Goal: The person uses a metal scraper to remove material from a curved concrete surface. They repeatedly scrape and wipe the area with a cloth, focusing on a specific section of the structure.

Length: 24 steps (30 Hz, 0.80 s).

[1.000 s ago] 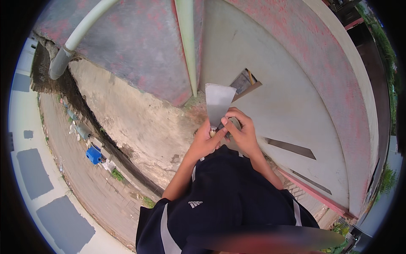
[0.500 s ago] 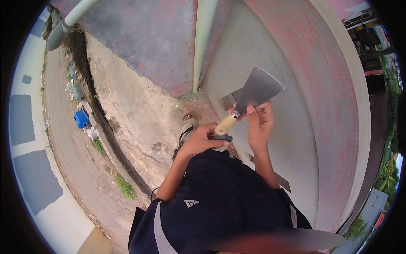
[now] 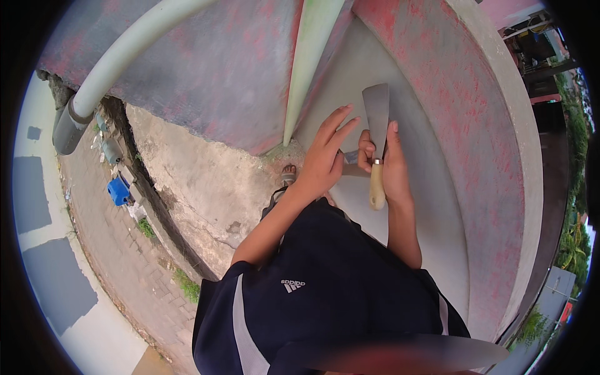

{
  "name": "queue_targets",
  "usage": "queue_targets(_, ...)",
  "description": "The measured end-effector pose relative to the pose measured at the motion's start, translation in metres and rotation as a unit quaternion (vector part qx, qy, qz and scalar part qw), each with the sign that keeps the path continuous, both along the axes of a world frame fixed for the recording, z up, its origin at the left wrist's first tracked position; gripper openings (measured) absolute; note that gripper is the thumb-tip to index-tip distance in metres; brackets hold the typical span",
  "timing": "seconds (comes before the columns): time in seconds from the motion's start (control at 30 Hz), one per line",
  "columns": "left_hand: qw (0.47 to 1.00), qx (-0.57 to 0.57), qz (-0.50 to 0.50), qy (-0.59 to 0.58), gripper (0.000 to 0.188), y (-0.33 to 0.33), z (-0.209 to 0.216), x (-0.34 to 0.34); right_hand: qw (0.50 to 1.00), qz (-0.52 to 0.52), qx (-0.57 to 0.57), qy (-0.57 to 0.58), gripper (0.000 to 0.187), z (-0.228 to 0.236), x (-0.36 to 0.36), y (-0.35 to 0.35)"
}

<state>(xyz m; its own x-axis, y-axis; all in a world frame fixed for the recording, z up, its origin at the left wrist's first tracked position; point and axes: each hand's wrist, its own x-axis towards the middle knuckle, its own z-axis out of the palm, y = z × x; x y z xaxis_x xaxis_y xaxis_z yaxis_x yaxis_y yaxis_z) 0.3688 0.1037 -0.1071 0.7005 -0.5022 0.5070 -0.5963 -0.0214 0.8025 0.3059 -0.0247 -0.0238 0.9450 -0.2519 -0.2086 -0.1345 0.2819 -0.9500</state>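
Observation:
A putty knife with a broad grey metal blade (image 3: pixel 377 106) and a pale wooden handle (image 3: pixel 377 185) points away from me, handle end nearest my body. My right hand (image 3: pixel 395 169) is closed around the lower part of the blade, thumb on one side and fingers on the other. Beside it, my left hand (image 3: pixel 322 156) reaches toward the blade without touching it, index and middle fingers stretched out and apart. A small dark edge (image 3: pixel 340 152) shows by the left thumb; whether the hand holds it is hidden.
A curved grey wall with worn red paint (image 3: pixel 462 125) rises at the right. A pale vertical pipe (image 3: pixel 310 62) and a bent pipe (image 3: pixel 134 47) stand ahead. Rough concrete (image 3: pixel 187 150) lies below at the left, with a blue container (image 3: pixel 119 190) beyond a gutter.
My left hand has moved up and away from the putty knife handle, its fingers now extended. The putty knife has turned more upright in my right hand. The dark piece is mostly out of sight.

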Motion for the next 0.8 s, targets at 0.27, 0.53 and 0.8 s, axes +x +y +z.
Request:
queue_targets(0.27, 0.987, -0.016, 0.115, -0.109, 0.061, -0.049, 0.025, 0.035, 0.989, -0.043, 0.143, 0.022, 0.053, 0.026, 0.018, 0.001)
queue_targets(0.53, 0.964, -0.057, 0.184, -0.183, 0.056, -0.066, 0.034, 0.061, 0.982, -0.056, 0.175, 0.036, 0.049, 0.038, 0.029, 0.01)
queue_targets(0.8, 0.964, -0.044, 0.194, -0.177, 0.05, -0.069, 0.037, 0.067, 0.987, -0.092, 0.132, 0.027, 0.049, 0.046, 0.035, 0.017)
